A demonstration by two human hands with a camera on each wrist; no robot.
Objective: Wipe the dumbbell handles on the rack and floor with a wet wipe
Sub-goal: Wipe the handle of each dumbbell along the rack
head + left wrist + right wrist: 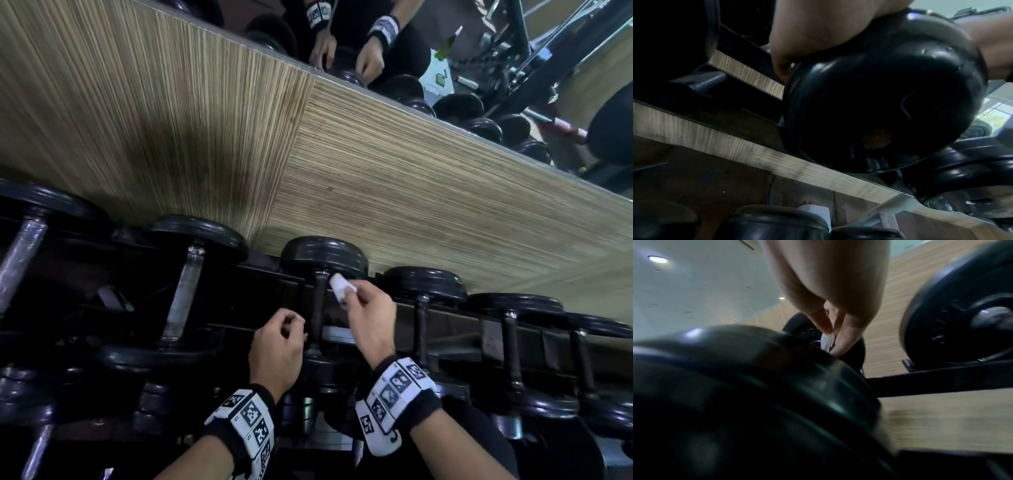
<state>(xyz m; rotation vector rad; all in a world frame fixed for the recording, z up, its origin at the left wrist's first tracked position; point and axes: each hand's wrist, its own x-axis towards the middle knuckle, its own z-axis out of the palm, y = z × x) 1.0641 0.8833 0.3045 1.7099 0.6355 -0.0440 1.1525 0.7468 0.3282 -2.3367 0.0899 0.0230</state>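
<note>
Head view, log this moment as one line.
right hand: pinches wipe | wipe: beside handle, top end | left hand: curled near handle, empty | dumbbell: on rack

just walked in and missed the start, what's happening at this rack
A person is cleaning dumbbells on a rack. The right hand pinches a folded white wet wipe at the far end of one dumbbell's dark handle, just under its black weight head. The left hand, fingers curled, sits beside the near end of that handle; whether it grips anything is unclear. Neighbouring dumbbells rest untouched.
</note>
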